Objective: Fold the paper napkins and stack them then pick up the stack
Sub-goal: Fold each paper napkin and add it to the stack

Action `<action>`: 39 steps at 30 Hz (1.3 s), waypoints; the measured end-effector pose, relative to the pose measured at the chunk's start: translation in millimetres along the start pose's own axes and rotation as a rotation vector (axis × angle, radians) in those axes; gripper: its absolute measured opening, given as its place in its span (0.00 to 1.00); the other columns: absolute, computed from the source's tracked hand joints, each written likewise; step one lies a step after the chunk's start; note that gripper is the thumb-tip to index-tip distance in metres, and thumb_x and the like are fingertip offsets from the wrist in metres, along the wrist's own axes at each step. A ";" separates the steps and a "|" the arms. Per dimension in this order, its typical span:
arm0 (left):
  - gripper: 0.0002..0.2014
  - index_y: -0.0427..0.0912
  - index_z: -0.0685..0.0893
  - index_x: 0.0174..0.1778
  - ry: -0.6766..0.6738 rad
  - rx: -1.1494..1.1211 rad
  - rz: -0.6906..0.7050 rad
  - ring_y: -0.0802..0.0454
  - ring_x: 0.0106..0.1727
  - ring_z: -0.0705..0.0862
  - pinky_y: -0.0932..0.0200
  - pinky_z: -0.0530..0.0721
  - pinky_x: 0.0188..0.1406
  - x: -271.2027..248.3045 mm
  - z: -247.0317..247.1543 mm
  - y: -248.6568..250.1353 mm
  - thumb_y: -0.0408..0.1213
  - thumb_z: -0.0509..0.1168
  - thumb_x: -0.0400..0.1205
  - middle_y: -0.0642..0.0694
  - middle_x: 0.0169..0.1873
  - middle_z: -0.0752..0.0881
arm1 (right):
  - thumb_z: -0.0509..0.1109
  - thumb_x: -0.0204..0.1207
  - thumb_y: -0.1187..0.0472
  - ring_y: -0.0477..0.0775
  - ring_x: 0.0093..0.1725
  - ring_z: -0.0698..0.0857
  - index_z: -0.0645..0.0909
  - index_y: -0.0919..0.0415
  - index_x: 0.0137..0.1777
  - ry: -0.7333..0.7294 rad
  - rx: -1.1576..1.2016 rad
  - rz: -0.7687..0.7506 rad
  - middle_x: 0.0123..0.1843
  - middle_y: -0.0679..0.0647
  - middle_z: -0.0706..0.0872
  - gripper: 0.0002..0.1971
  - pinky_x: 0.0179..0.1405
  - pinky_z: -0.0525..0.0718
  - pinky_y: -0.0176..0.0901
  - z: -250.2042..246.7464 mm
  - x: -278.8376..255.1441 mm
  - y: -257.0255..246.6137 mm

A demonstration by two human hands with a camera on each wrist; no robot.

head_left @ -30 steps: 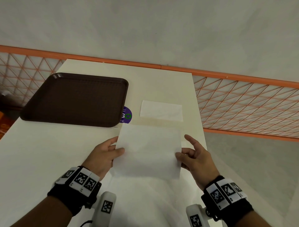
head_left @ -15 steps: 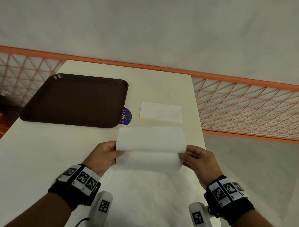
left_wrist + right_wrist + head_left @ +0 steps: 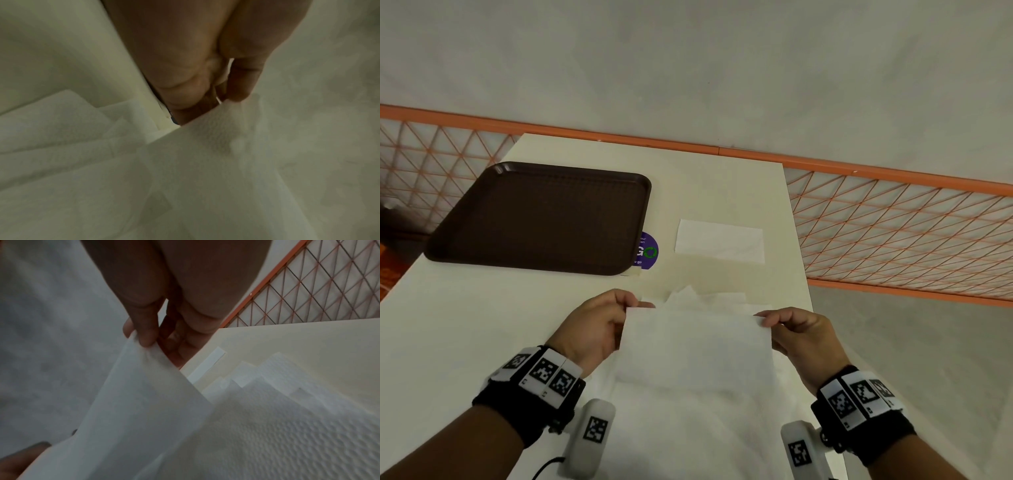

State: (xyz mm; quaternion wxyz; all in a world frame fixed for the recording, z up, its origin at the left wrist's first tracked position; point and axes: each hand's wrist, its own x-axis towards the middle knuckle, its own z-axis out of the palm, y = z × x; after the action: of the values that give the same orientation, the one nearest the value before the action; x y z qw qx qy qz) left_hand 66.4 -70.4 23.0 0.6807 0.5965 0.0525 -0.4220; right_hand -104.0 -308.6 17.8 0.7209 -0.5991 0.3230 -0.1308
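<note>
Cream tabletop (image 3: pixel 722 192) bounded by an orange mesh railing (image 3: pixel 893 222), seen from my head camera, near to far.

Nearest me lies a loose pile of unfolded paper napkins (image 3: pixel 688 428), their corners fanned out at the far side. Above that pile I hold one napkin (image 3: pixel 695 346) by its two upper corners. My left hand (image 3: pixel 592 329) pinches the left corner between thumb and fingers; the left wrist view confirms the pinch on the embossed sheet. My right hand (image 3: pixel 801 335) pinches the right corner likewise, and the right wrist view shows the sheet hanging from that hold. The napkin hangs above the pile rather than lying flat; I cannot tell whether it is doubled over.

Farther off, a single folded napkin (image 3: pixel 719 241) rests flat on the table, well apart from my hands. Beside it, to the left, a purple round sticker (image 3: pixel 649 250) shows partly under the corner of a brown serving tray (image 3: pixel 541 219), which holds nothing that I can see.

Progress, as I judge it: one napkin is folded and laid down, one is in hand, and several remain in the pile. Stacking has barely begun, and lifting the stack is not yet due.
</note>
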 end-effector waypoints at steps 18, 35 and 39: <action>0.05 0.45 0.92 0.45 -0.178 0.604 0.242 0.47 0.47 0.90 0.48 0.87 0.54 -3.6 17.8 23.9 0.33 0.71 0.78 0.44 0.44 0.92 | 0.67 0.70 0.81 0.55 0.54 0.88 0.82 0.66 0.52 -0.228 -0.245 -0.072 0.53 0.58 0.91 0.15 0.48 0.87 0.42 -13.1 0.2 -44.9; 0.07 0.52 0.90 0.51 -0.328 1.140 0.339 0.64 0.48 0.87 0.60 0.85 0.56 -2.2 21.1 30.0 0.44 0.69 0.81 0.59 0.45 0.90 | 0.65 0.81 0.49 0.52 0.51 0.83 0.86 0.52 0.55 -0.601 -1.299 -0.285 0.50 0.50 0.89 0.11 0.51 0.81 0.46 58.8 11.7 -49.7; 0.08 0.48 0.89 0.50 -0.328 1.216 0.349 0.61 0.48 0.86 0.56 0.84 0.56 7.2 23.6 27.7 0.44 0.66 0.83 0.56 0.44 0.90 | 0.69 0.79 0.48 0.48 0.45 0.83 0.87 0.55 0.51 -0.601 -1.225 -0.185 0.44 0.49 0.88 0.12 0.45 0.80 0.40 47.7 17.1 -52.5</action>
State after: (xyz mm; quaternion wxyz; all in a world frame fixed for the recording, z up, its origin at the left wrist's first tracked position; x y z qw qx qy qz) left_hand 78.4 -96.1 46.7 0.2795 0.8029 -0.3977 -0.3451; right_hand -50.9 -294.3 65.9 0.2965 -0.9340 0.0722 0.1860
